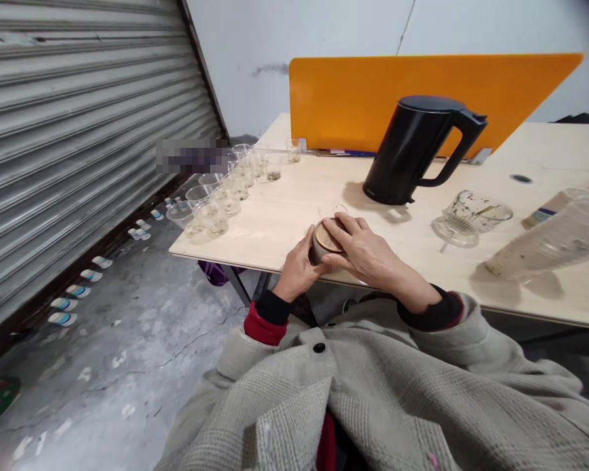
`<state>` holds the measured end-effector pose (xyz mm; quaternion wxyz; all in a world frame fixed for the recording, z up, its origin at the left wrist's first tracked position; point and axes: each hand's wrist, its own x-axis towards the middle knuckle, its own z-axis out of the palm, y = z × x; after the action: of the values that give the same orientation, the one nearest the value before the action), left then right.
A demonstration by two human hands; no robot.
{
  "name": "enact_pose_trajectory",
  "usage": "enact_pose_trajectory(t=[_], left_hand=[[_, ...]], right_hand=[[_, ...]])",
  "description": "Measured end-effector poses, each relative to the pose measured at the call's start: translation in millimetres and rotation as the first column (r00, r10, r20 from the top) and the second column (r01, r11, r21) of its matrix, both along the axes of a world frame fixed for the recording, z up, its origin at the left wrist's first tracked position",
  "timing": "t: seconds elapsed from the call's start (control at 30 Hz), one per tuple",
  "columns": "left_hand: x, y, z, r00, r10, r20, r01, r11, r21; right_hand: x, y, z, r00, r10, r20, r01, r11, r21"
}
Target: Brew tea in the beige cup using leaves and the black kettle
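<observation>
Between my hands, at the table's front edge, is a small round canister [326,238] with a wooden lid and a darker body. My left hand [295,269] is closed around its left side. My right hand [369,252] grips it from the right, fingers lying over the lid and thumb low against the body. The lid looks seated on the canister; what is inside cannot be seen. Just behind my fingers shows the rim of a clear cup [330,209], mostly hidden. A black electric kettle [406,154] stands beyond my right hand.
Several clear plastic cups [217,226] with bits at the bottom crowd the table's left end. To the right are a glass cup [476,212] and a clear plastic sleeve of cups [554,239] lying down. An orange divider [343,98] runs behind; a shutter [88,104] is at left.
</observation>
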<state>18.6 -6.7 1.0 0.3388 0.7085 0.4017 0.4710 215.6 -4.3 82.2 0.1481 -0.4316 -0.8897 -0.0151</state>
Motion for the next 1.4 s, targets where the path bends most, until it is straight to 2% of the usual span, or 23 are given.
enact_pose_trajectory(t=[0.17, 0.37, 0.53, 0.73, 0.93, 1.07, 1.23, 1.4], left_hand=[[-5, 2, -7.3, 1.0, -0.009, 0.005, 0.01, 0.999, -0.047], [-13, 4, -13.1, 0.988, -0.043, 0.151, 0.062, 0.99, -0.124], [-11, 5, -12.3, 0.973, -0.017, 0.228, 0.057, 0.984, -0.17], [-12, 20, -12.3, 0.956, 0.046, 0.291, 0.033, 0.965, -0.26], [-2, 55, -5.6, 0.956, 0.038, 0.292, 0.047, 0.959, -0.28], [7, 72, -1.8, 0.957, 0.017, 0.291, 0.07, 0.955, -0.288], [13, 76, -2.1, 0.954, -0.042, 0.297, 0.128, 0.953, -0.275], [13, 75, -7.6, 0.967, -0.046, 0.251, 0.113, 0.959, -0.258]], right_hand=[[8, 1, -17, 0.985, 0.048, -0.168, -0.037, 0.997, 0.068], [31, -2, -25, 0.963, 0.064, -0.26, -0.036, 0.993, 0.111], [63, 10, -7, 0.949, -0.081, -0.306, 0.126, 0.983, 0.132], [90, 68, 9, 0.925, -0.283, -0.254, 0.342, 0.91, 0.232], [66, 133, -1, 0.89, -0.393, -0.231, 0.435, 0.885, 0.168], [45, 165, -13, 0.883, -0.402, -0.241, 0.439, 0.889, 0.129], [28, 195, -28, 0.877, -0.383, -0.289, 0.421, 0.904, 0.078], [16, 218, -34, 0.89, -0.366, -0.271, 0.395, 0.917, 0.059]])
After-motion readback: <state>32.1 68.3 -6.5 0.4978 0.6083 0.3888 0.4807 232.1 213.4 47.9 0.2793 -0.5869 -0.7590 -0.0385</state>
